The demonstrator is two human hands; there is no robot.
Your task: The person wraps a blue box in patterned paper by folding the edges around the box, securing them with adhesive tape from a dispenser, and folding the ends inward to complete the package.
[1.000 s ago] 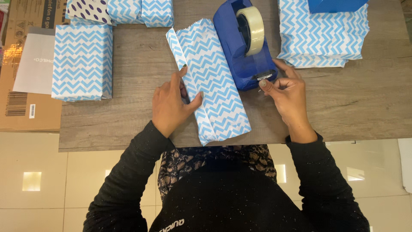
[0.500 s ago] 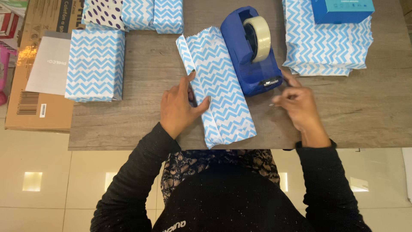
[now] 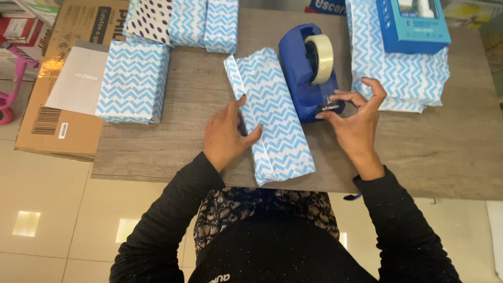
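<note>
A long box wrapped in blue and white chevron paper point(image 3: 280, 112) lies slanted on the wooden table point(image 3: 419, 152). My left hand point(image 3: 225, 133) presses on its left side, thumb across the paper fold and fingers along the edge. Just right of the box stands a dark blue tape dispenser point(image 3: 301, 84) with a roll of clear tape point(image 3: 322, 57). At the dispenser's cutter end, the thumb and forefinger of my right hand point(image 3: 359, 123) pinch the tape end.
Another chevron-wrapped box point(image 3: 133, 81) lies at the left, with more wrapped parcels point(image 3: 204, 23) and a dotted one point(image 3: 149, 18) behind. A stack of chevron paper point(image 3: 398, 78) under a blue carton point(image 3: 411, 23) sits at right. A cardboard box point(image 3: 47, 120) stands off the table's left edge.
Half a second ago my right hand was drawn a little away from the dispenser; now it is back at the cutter. My left hand stays on the wrapped box.
</note>
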